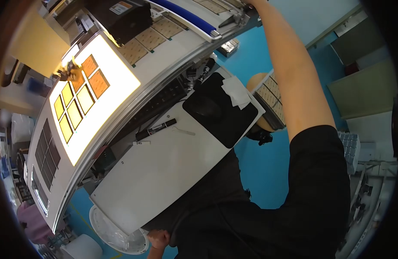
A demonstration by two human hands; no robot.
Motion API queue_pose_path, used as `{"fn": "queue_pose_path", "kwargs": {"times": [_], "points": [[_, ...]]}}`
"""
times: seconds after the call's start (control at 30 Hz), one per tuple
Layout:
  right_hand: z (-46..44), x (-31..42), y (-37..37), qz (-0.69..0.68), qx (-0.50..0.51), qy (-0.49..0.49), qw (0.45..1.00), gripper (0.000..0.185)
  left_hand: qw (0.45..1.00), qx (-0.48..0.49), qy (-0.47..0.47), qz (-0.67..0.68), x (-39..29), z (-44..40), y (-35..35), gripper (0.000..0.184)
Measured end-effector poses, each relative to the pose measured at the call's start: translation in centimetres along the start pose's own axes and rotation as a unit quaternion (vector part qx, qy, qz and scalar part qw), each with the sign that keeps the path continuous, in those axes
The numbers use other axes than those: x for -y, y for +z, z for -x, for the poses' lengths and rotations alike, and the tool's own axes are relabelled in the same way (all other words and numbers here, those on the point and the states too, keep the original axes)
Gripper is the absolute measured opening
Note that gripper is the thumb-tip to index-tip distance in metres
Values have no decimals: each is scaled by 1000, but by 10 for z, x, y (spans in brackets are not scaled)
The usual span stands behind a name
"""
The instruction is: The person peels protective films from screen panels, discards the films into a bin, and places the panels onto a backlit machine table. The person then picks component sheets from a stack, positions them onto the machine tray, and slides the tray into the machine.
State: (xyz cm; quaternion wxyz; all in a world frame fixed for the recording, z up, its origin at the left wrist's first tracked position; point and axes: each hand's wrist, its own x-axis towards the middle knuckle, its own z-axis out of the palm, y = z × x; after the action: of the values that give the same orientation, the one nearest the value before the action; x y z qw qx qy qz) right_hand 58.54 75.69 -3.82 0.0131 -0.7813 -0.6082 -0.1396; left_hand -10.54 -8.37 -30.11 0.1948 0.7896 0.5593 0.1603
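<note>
My right arm stretches up to the top edge of the view, where only a small part of my right hand [253,2] shows. It is by the metal end fitting [241,16] of the machine, beside the blue bar [186,17]; its fingers are cut off by the frame. My left hand [158,238] is low down, near the near corner of the pull-out shelf [164,164]. Its fingers are curled closed, and whatever they may hold is hidden. Tweezers [183,131], a black marker [155,129] and a black mouse [205,107] on a mouse pad [237,129] lie on the shelf.
A lit panel [121,77] carries several framed square pieces [73,114]. Patterned brown sheets [151,39] lie along the machine bed. A stool [256,80] holds a tray of similar sheets [270,99]. A white lined bin [117,233] stands below the shelf on the blue floor.
</note>
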Motion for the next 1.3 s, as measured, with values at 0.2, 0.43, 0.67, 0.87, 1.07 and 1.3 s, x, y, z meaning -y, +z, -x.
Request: {"fn": "queue_pose_path", "kwargs": {"times": [0.2, 0.43, 0.67, 0.87, 1.07, 1.3], "points": [[8, 0, 7, -29, -26, -24, 999, 37, 1000, -9, -12, 2, -5, -4, -3, 42], [26, 6, -12, -96, -19, 8, 995, 33, 999, -16, -16, 34, -22, -17, -22, 16], [51, 24, -50, -63, 34, 72, 995, 39, 998, -43, -14, 53, -22, -13, -24, 15], [106, 47, -113, -137, -67, 152, 977, 32, 996, -71, -3, 51, 4, 2, -20, 19], [131, 40, -145, -214, -286, 135, 924, 33, 996, -80, 3, 40, 11, 6, -18, 22], [188, -24, -234, -224, -425, 18, 877, 35, 995, -95, 5, 29, 7, 5, -26, 26]]}}
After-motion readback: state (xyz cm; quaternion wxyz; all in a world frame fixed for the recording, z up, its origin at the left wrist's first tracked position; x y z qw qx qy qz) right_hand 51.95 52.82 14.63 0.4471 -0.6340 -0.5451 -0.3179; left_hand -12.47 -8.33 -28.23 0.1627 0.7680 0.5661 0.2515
